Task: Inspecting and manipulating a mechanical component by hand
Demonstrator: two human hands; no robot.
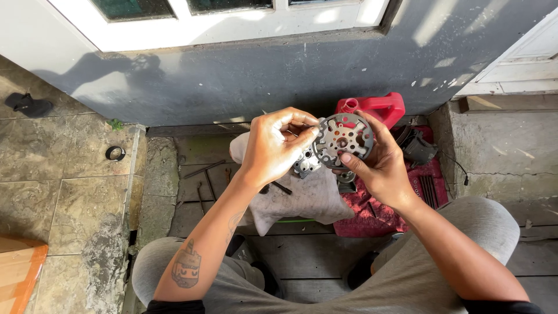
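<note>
A round grey metal plate with several holes and slots is held up between both hands in the head view. My right hand grips it from the right and below, thumb pressed on its lower rim. My left hand pinches its left edge with curled fingers. Just below the plate a silvery metal housing rests on a dirty grey cloth, partly hidden by my left hand.
A red plastic jug stands behind the plate against a grey wall. A red cloth with dark metal parts lies to the right. Loose metal rods lie on the wooden boards. A black ring sits on the stone tiles at left.
</note>
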